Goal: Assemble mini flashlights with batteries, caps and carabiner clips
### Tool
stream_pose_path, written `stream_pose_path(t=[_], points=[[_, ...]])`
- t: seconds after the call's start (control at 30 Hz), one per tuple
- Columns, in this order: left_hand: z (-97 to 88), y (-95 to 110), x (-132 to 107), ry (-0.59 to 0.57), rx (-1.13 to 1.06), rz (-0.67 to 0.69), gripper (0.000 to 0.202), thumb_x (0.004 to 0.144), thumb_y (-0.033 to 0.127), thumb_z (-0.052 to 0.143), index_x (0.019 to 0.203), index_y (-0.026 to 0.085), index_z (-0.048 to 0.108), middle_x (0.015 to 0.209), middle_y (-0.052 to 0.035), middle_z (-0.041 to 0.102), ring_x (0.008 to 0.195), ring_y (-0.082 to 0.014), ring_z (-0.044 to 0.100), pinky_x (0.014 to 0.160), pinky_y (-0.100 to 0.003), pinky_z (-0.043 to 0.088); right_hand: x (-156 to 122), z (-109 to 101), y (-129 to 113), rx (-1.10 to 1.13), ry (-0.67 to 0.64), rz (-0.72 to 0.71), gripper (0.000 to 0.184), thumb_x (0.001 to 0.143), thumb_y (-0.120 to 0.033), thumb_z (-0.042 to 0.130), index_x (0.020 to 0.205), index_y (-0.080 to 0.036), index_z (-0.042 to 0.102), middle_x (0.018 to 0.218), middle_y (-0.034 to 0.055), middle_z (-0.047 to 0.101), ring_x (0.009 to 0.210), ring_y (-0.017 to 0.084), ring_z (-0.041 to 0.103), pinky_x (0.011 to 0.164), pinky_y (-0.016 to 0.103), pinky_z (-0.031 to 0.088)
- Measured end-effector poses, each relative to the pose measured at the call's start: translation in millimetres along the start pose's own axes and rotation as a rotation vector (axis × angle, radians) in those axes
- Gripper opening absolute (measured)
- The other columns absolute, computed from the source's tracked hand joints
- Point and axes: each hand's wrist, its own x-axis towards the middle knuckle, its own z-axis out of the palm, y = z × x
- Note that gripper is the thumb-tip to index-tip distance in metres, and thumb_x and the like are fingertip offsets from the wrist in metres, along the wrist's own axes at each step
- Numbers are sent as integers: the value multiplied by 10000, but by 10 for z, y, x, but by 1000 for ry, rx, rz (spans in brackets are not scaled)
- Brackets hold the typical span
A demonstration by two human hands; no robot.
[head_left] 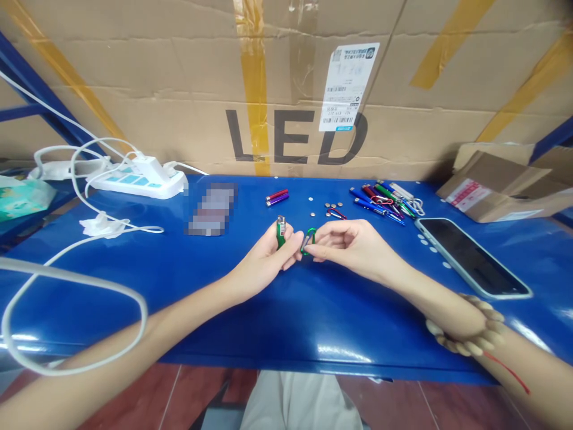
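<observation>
My left hand (267, 254) is closed around a small green tube (280, 236) with a silvery metal end pointing up, like a keychain torch; the fingers hide its lower part. Close beside it, my right hand (358, 245) pinches a green carabiner clip (308, 240) between thumb and fingers. The two hands nearly meet above the blue table (250, 322). Beyond them lie a red tube (277, 194) and a purple tube (278, 202), side by side. Several small button cells (333, 205) and a red carabiner clip (337, 214) rest behind my right hand.
At the back right is a pile of coloured tubes with clips (382, 200). A phone (474, 258) and an open cardboard box (496, 182) are at the right. On the left are a white power strip (143, 182), looping cables (134, 292) and a pixelated rectangle (211, 209).
</observation>
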Motion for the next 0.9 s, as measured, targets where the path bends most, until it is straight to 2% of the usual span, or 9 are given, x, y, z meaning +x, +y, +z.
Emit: stream_pose_path(t=[0.1, 0.2, 0.3, 0.4, 0.53, 0.6, 0.77, 0.9], points=[[4, -10, 6, -81, -15, -90, 226, 924, 344, 376, 770, 190, 313, 652, 48, 513, 465, -32, 391, 462, -189, 263, -9, -4, 22, -110, 34, -188, 219, 638, -339, 776, 731, -159, 692, 703, 27, 701, 644, 140, 654, 616, 250, 528], [-1, -14, 10, -126, -94, -112, 263, 896, 320, 442, 736, 199, 271, 604, 64, 485, 448, -30, 388, 449, -182, 238, -17, -15, 39, -328, 65, -429, 174, 696, -337, 742, 716, -167, 717, 737, 43, 698, 658, 138, 636, 586, 248, 510], [-10, -13, 13, -118, -171, -102, 322, 841, 304, 537, 722, 204, 255, 586, 88, 406, 455, -26, 354, 441, -173, 230, -22, -38, 40, -469, 69, -591, 106, 743, -277, 712, 724, -173, 720, 730, 40, 698, 670, 133, 634, 618, 248, 512], [-19, -15, 20, -80, -166, -64, 320, 828, 276, 551, 720, 206, 258, 589, 96, 333, 470, -29, 313, 448, -172, 244, -27, -66, 42, -572, 44, -699, 65, 768, -205, 689, 800, -159, 722, 762, 43, 698, 706, 125, 635, 661, 237, 515], [-41, -30, 26, 87, 0, 77, 250, 859, 199, 488, 737, 205, 270, 633, 78, 341, 541, -46, 344, 524, -187, 305, -33, -80, 80, -688, 24, -730, 312, 774, -286, 691, 1047, -136, 675, 834, 54, 684, 703, 127, 620, 651, 242, 518], [-51, -47, 22, 152, 96, 152, 231, 868, 186, 469, 741, 204, 277, 672, 63, 348, 590, -57, 368, 571, -199, 329, -43, -76, 103, -759, 38, -736, 299, 836, -287, 621, 1091, -134, 652, 854, 60, 681, 719, 132, 624, 667, 251, 517], [-50, -94, -11, 182, 350, 254, 234, 878, 211, 452, 724, 207, 276, 714, 40, 362, 615, -72, 377, 576, -207, 337, -79, -39, 116, -984, 6, -754, 286, 921, -276, 478, 1106, -110, 620, 805, 72, 658, 697, 142, 611, 654, 259, 500], [-43, -115, -39, 154, 538, 294, 211, 864, 207, 453, 726, 209, 293, 691, 37, 409, 569, -73, 367, 523, -196, 321, -89, 17, 140, -1101, -29, -733, 273, 930, -268, 444, 955, -88, 647, 695, 54, 606, 607, 139, 572, 582, 251, 464]])
